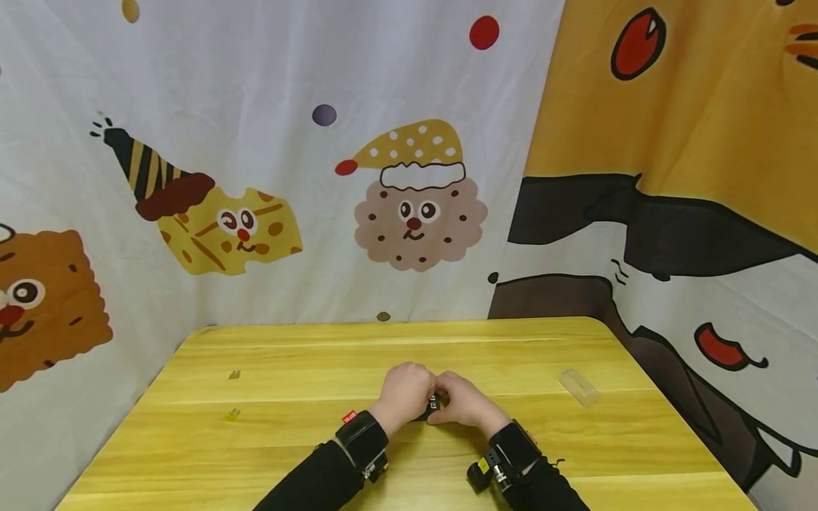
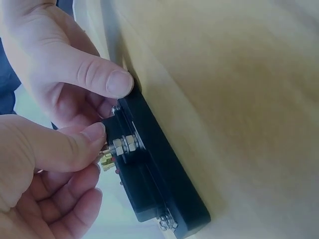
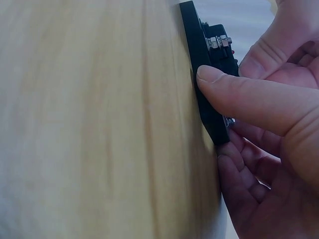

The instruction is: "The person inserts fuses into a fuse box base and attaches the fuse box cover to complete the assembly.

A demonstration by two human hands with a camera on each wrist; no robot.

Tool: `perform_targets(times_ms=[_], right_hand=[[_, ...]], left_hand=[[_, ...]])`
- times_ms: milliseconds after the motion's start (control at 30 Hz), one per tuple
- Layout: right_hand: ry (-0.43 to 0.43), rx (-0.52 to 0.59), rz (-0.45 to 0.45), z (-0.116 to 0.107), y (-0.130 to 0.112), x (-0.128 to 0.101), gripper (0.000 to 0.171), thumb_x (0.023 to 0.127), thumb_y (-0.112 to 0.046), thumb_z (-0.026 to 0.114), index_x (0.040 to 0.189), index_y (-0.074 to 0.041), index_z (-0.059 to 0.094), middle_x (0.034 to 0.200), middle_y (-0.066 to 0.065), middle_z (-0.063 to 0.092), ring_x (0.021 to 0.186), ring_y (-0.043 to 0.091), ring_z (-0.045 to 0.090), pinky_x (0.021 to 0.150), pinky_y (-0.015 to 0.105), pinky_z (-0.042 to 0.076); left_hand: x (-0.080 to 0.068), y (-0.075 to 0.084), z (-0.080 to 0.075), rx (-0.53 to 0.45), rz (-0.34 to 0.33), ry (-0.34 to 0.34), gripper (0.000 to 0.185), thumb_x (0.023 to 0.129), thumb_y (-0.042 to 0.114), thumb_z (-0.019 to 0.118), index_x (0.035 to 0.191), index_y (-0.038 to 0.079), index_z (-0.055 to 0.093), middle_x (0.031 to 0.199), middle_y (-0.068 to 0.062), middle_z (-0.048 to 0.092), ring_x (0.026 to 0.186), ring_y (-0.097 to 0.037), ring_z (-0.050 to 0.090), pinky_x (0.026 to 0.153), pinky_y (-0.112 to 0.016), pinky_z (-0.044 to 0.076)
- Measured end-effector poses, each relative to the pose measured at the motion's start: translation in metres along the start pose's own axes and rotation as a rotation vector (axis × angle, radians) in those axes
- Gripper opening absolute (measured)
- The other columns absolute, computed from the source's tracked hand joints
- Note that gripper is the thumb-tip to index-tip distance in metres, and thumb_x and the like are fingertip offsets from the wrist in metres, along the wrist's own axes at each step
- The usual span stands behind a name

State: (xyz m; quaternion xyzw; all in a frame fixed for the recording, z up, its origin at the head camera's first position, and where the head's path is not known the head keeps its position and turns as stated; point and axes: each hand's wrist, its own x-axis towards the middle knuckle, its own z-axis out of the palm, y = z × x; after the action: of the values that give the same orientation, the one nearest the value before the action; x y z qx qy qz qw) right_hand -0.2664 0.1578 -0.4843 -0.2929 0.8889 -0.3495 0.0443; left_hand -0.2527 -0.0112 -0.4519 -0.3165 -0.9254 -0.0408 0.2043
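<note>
Black device (image 2: 164, 169) is held between the two hands over the near middle of the table (image 1: 192, 454); whether it also touches the wood cannot be told. Its long axis seems to be laid across in front of the person, from the right hand (image 1: 463, 404) toward the left side. By the right hand one end is gripped, with the thumb against its side and the other fingers curled about that end. By the left hand (image 1: 405, 394) a stud (image 2: 124, 144), fitted with nuts and standing out from the back, is pinched at its tip, as it seems, between thumb and finger; so to this stud the left hand is the nearer one. Beside the fingertips a brass part (image 2: 107, 162) is seen, partly hidden. Well apart, a transparent case (image 1: 579, 387) is placed on the right, and small brown bits (image 1: 234, 374) and yellow bits (image 1: 233, 414) on the left.
</note>
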Motion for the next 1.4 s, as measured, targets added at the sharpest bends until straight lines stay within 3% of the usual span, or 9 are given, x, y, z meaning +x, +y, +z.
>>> perform_targets(times_ms=[300,533,833,1167,1400], right_hand=[[0.004,0.007,0.010,0.000,0.001,-0.002,0.042,0.070,-0.015,0.090,0.104,-0.009,0.067,0.099,0.003,0.056,0.089,0.019,0.052,0.081,0.035,0.046],[0.011,0.008,0.020,0.001,0.000,-0.003,0.040,0.069,-0.015,0.090,0.102,-0.008,0.066,0.099,0.003,0.056,0.089,0.019,0.052,0.080,0.035,0.046],[0.003,0.006,0.022,0.002,0.002,-0.002,0.040,0.071,-0.017,0.090,0.104,-0.010,0.068,0.101,0.001,0.057,0.090,0.018,0.053,0.083,0.036,0.047],[-0.005,-0.019,0.056,0.004,0.005,0.001,0.044,0.072,-0.021,0.089,0.108,-0.009,0.067,0.104,-0.001,0.056,0.093,0.018,0.053,0.086,0.040,0.046],[-0.002,-0.013,0.069,0.004,0.003,0.000,0.045,0.071,-0.020,0.089,0.108,-0.008,0.067,0.106,-0.001,0.056,0.095,0.019,0.053,0.088,0.043,0.046]], left_hand=[[-0.003,0.003,0.002,-0.028,-0.038,0.032,0.042,0.078,0.005,0.075,0.051,0.021,0.046,0.056,0.009,0.043,0.055,-0.009,0.049,0.047,-0.024,0.041],[-0.007,0.002,0.002,-0.038,-0.025,0.040,0.038,0.082,0.008,0.075,0.055,0.020,0.051,0.059,0.007,0.047,0.056,-0.009,0.051,0.048,-0.023,0.041],[-0.023,-0.003,-0.007,-0.043,0.022,-0.023,0.011,0.078,0.019,0.084,0.078,0.020,0.072,0.072,0.004,0.057,0.069,-0.013,0.058,0.057,-0.026,0.049],[-0.067,-0.040,-0.019,-0.090,-0.007,0.015,0.014,0.075,0.018,0.086,0.082,0.016,0.075,0.078,0.005,0.064,0.073,-0.014,0.059,0.064,-0.028,0.051],[-0.098,-0.075,-0.023,-0.092,-0.152,0.011,0.014,0.074,0.012,0.085,0.080,0.014,0.073,0.077,0.003,0.063,0.073,-0.016,0.061,0.064,-0.031,0.052]])
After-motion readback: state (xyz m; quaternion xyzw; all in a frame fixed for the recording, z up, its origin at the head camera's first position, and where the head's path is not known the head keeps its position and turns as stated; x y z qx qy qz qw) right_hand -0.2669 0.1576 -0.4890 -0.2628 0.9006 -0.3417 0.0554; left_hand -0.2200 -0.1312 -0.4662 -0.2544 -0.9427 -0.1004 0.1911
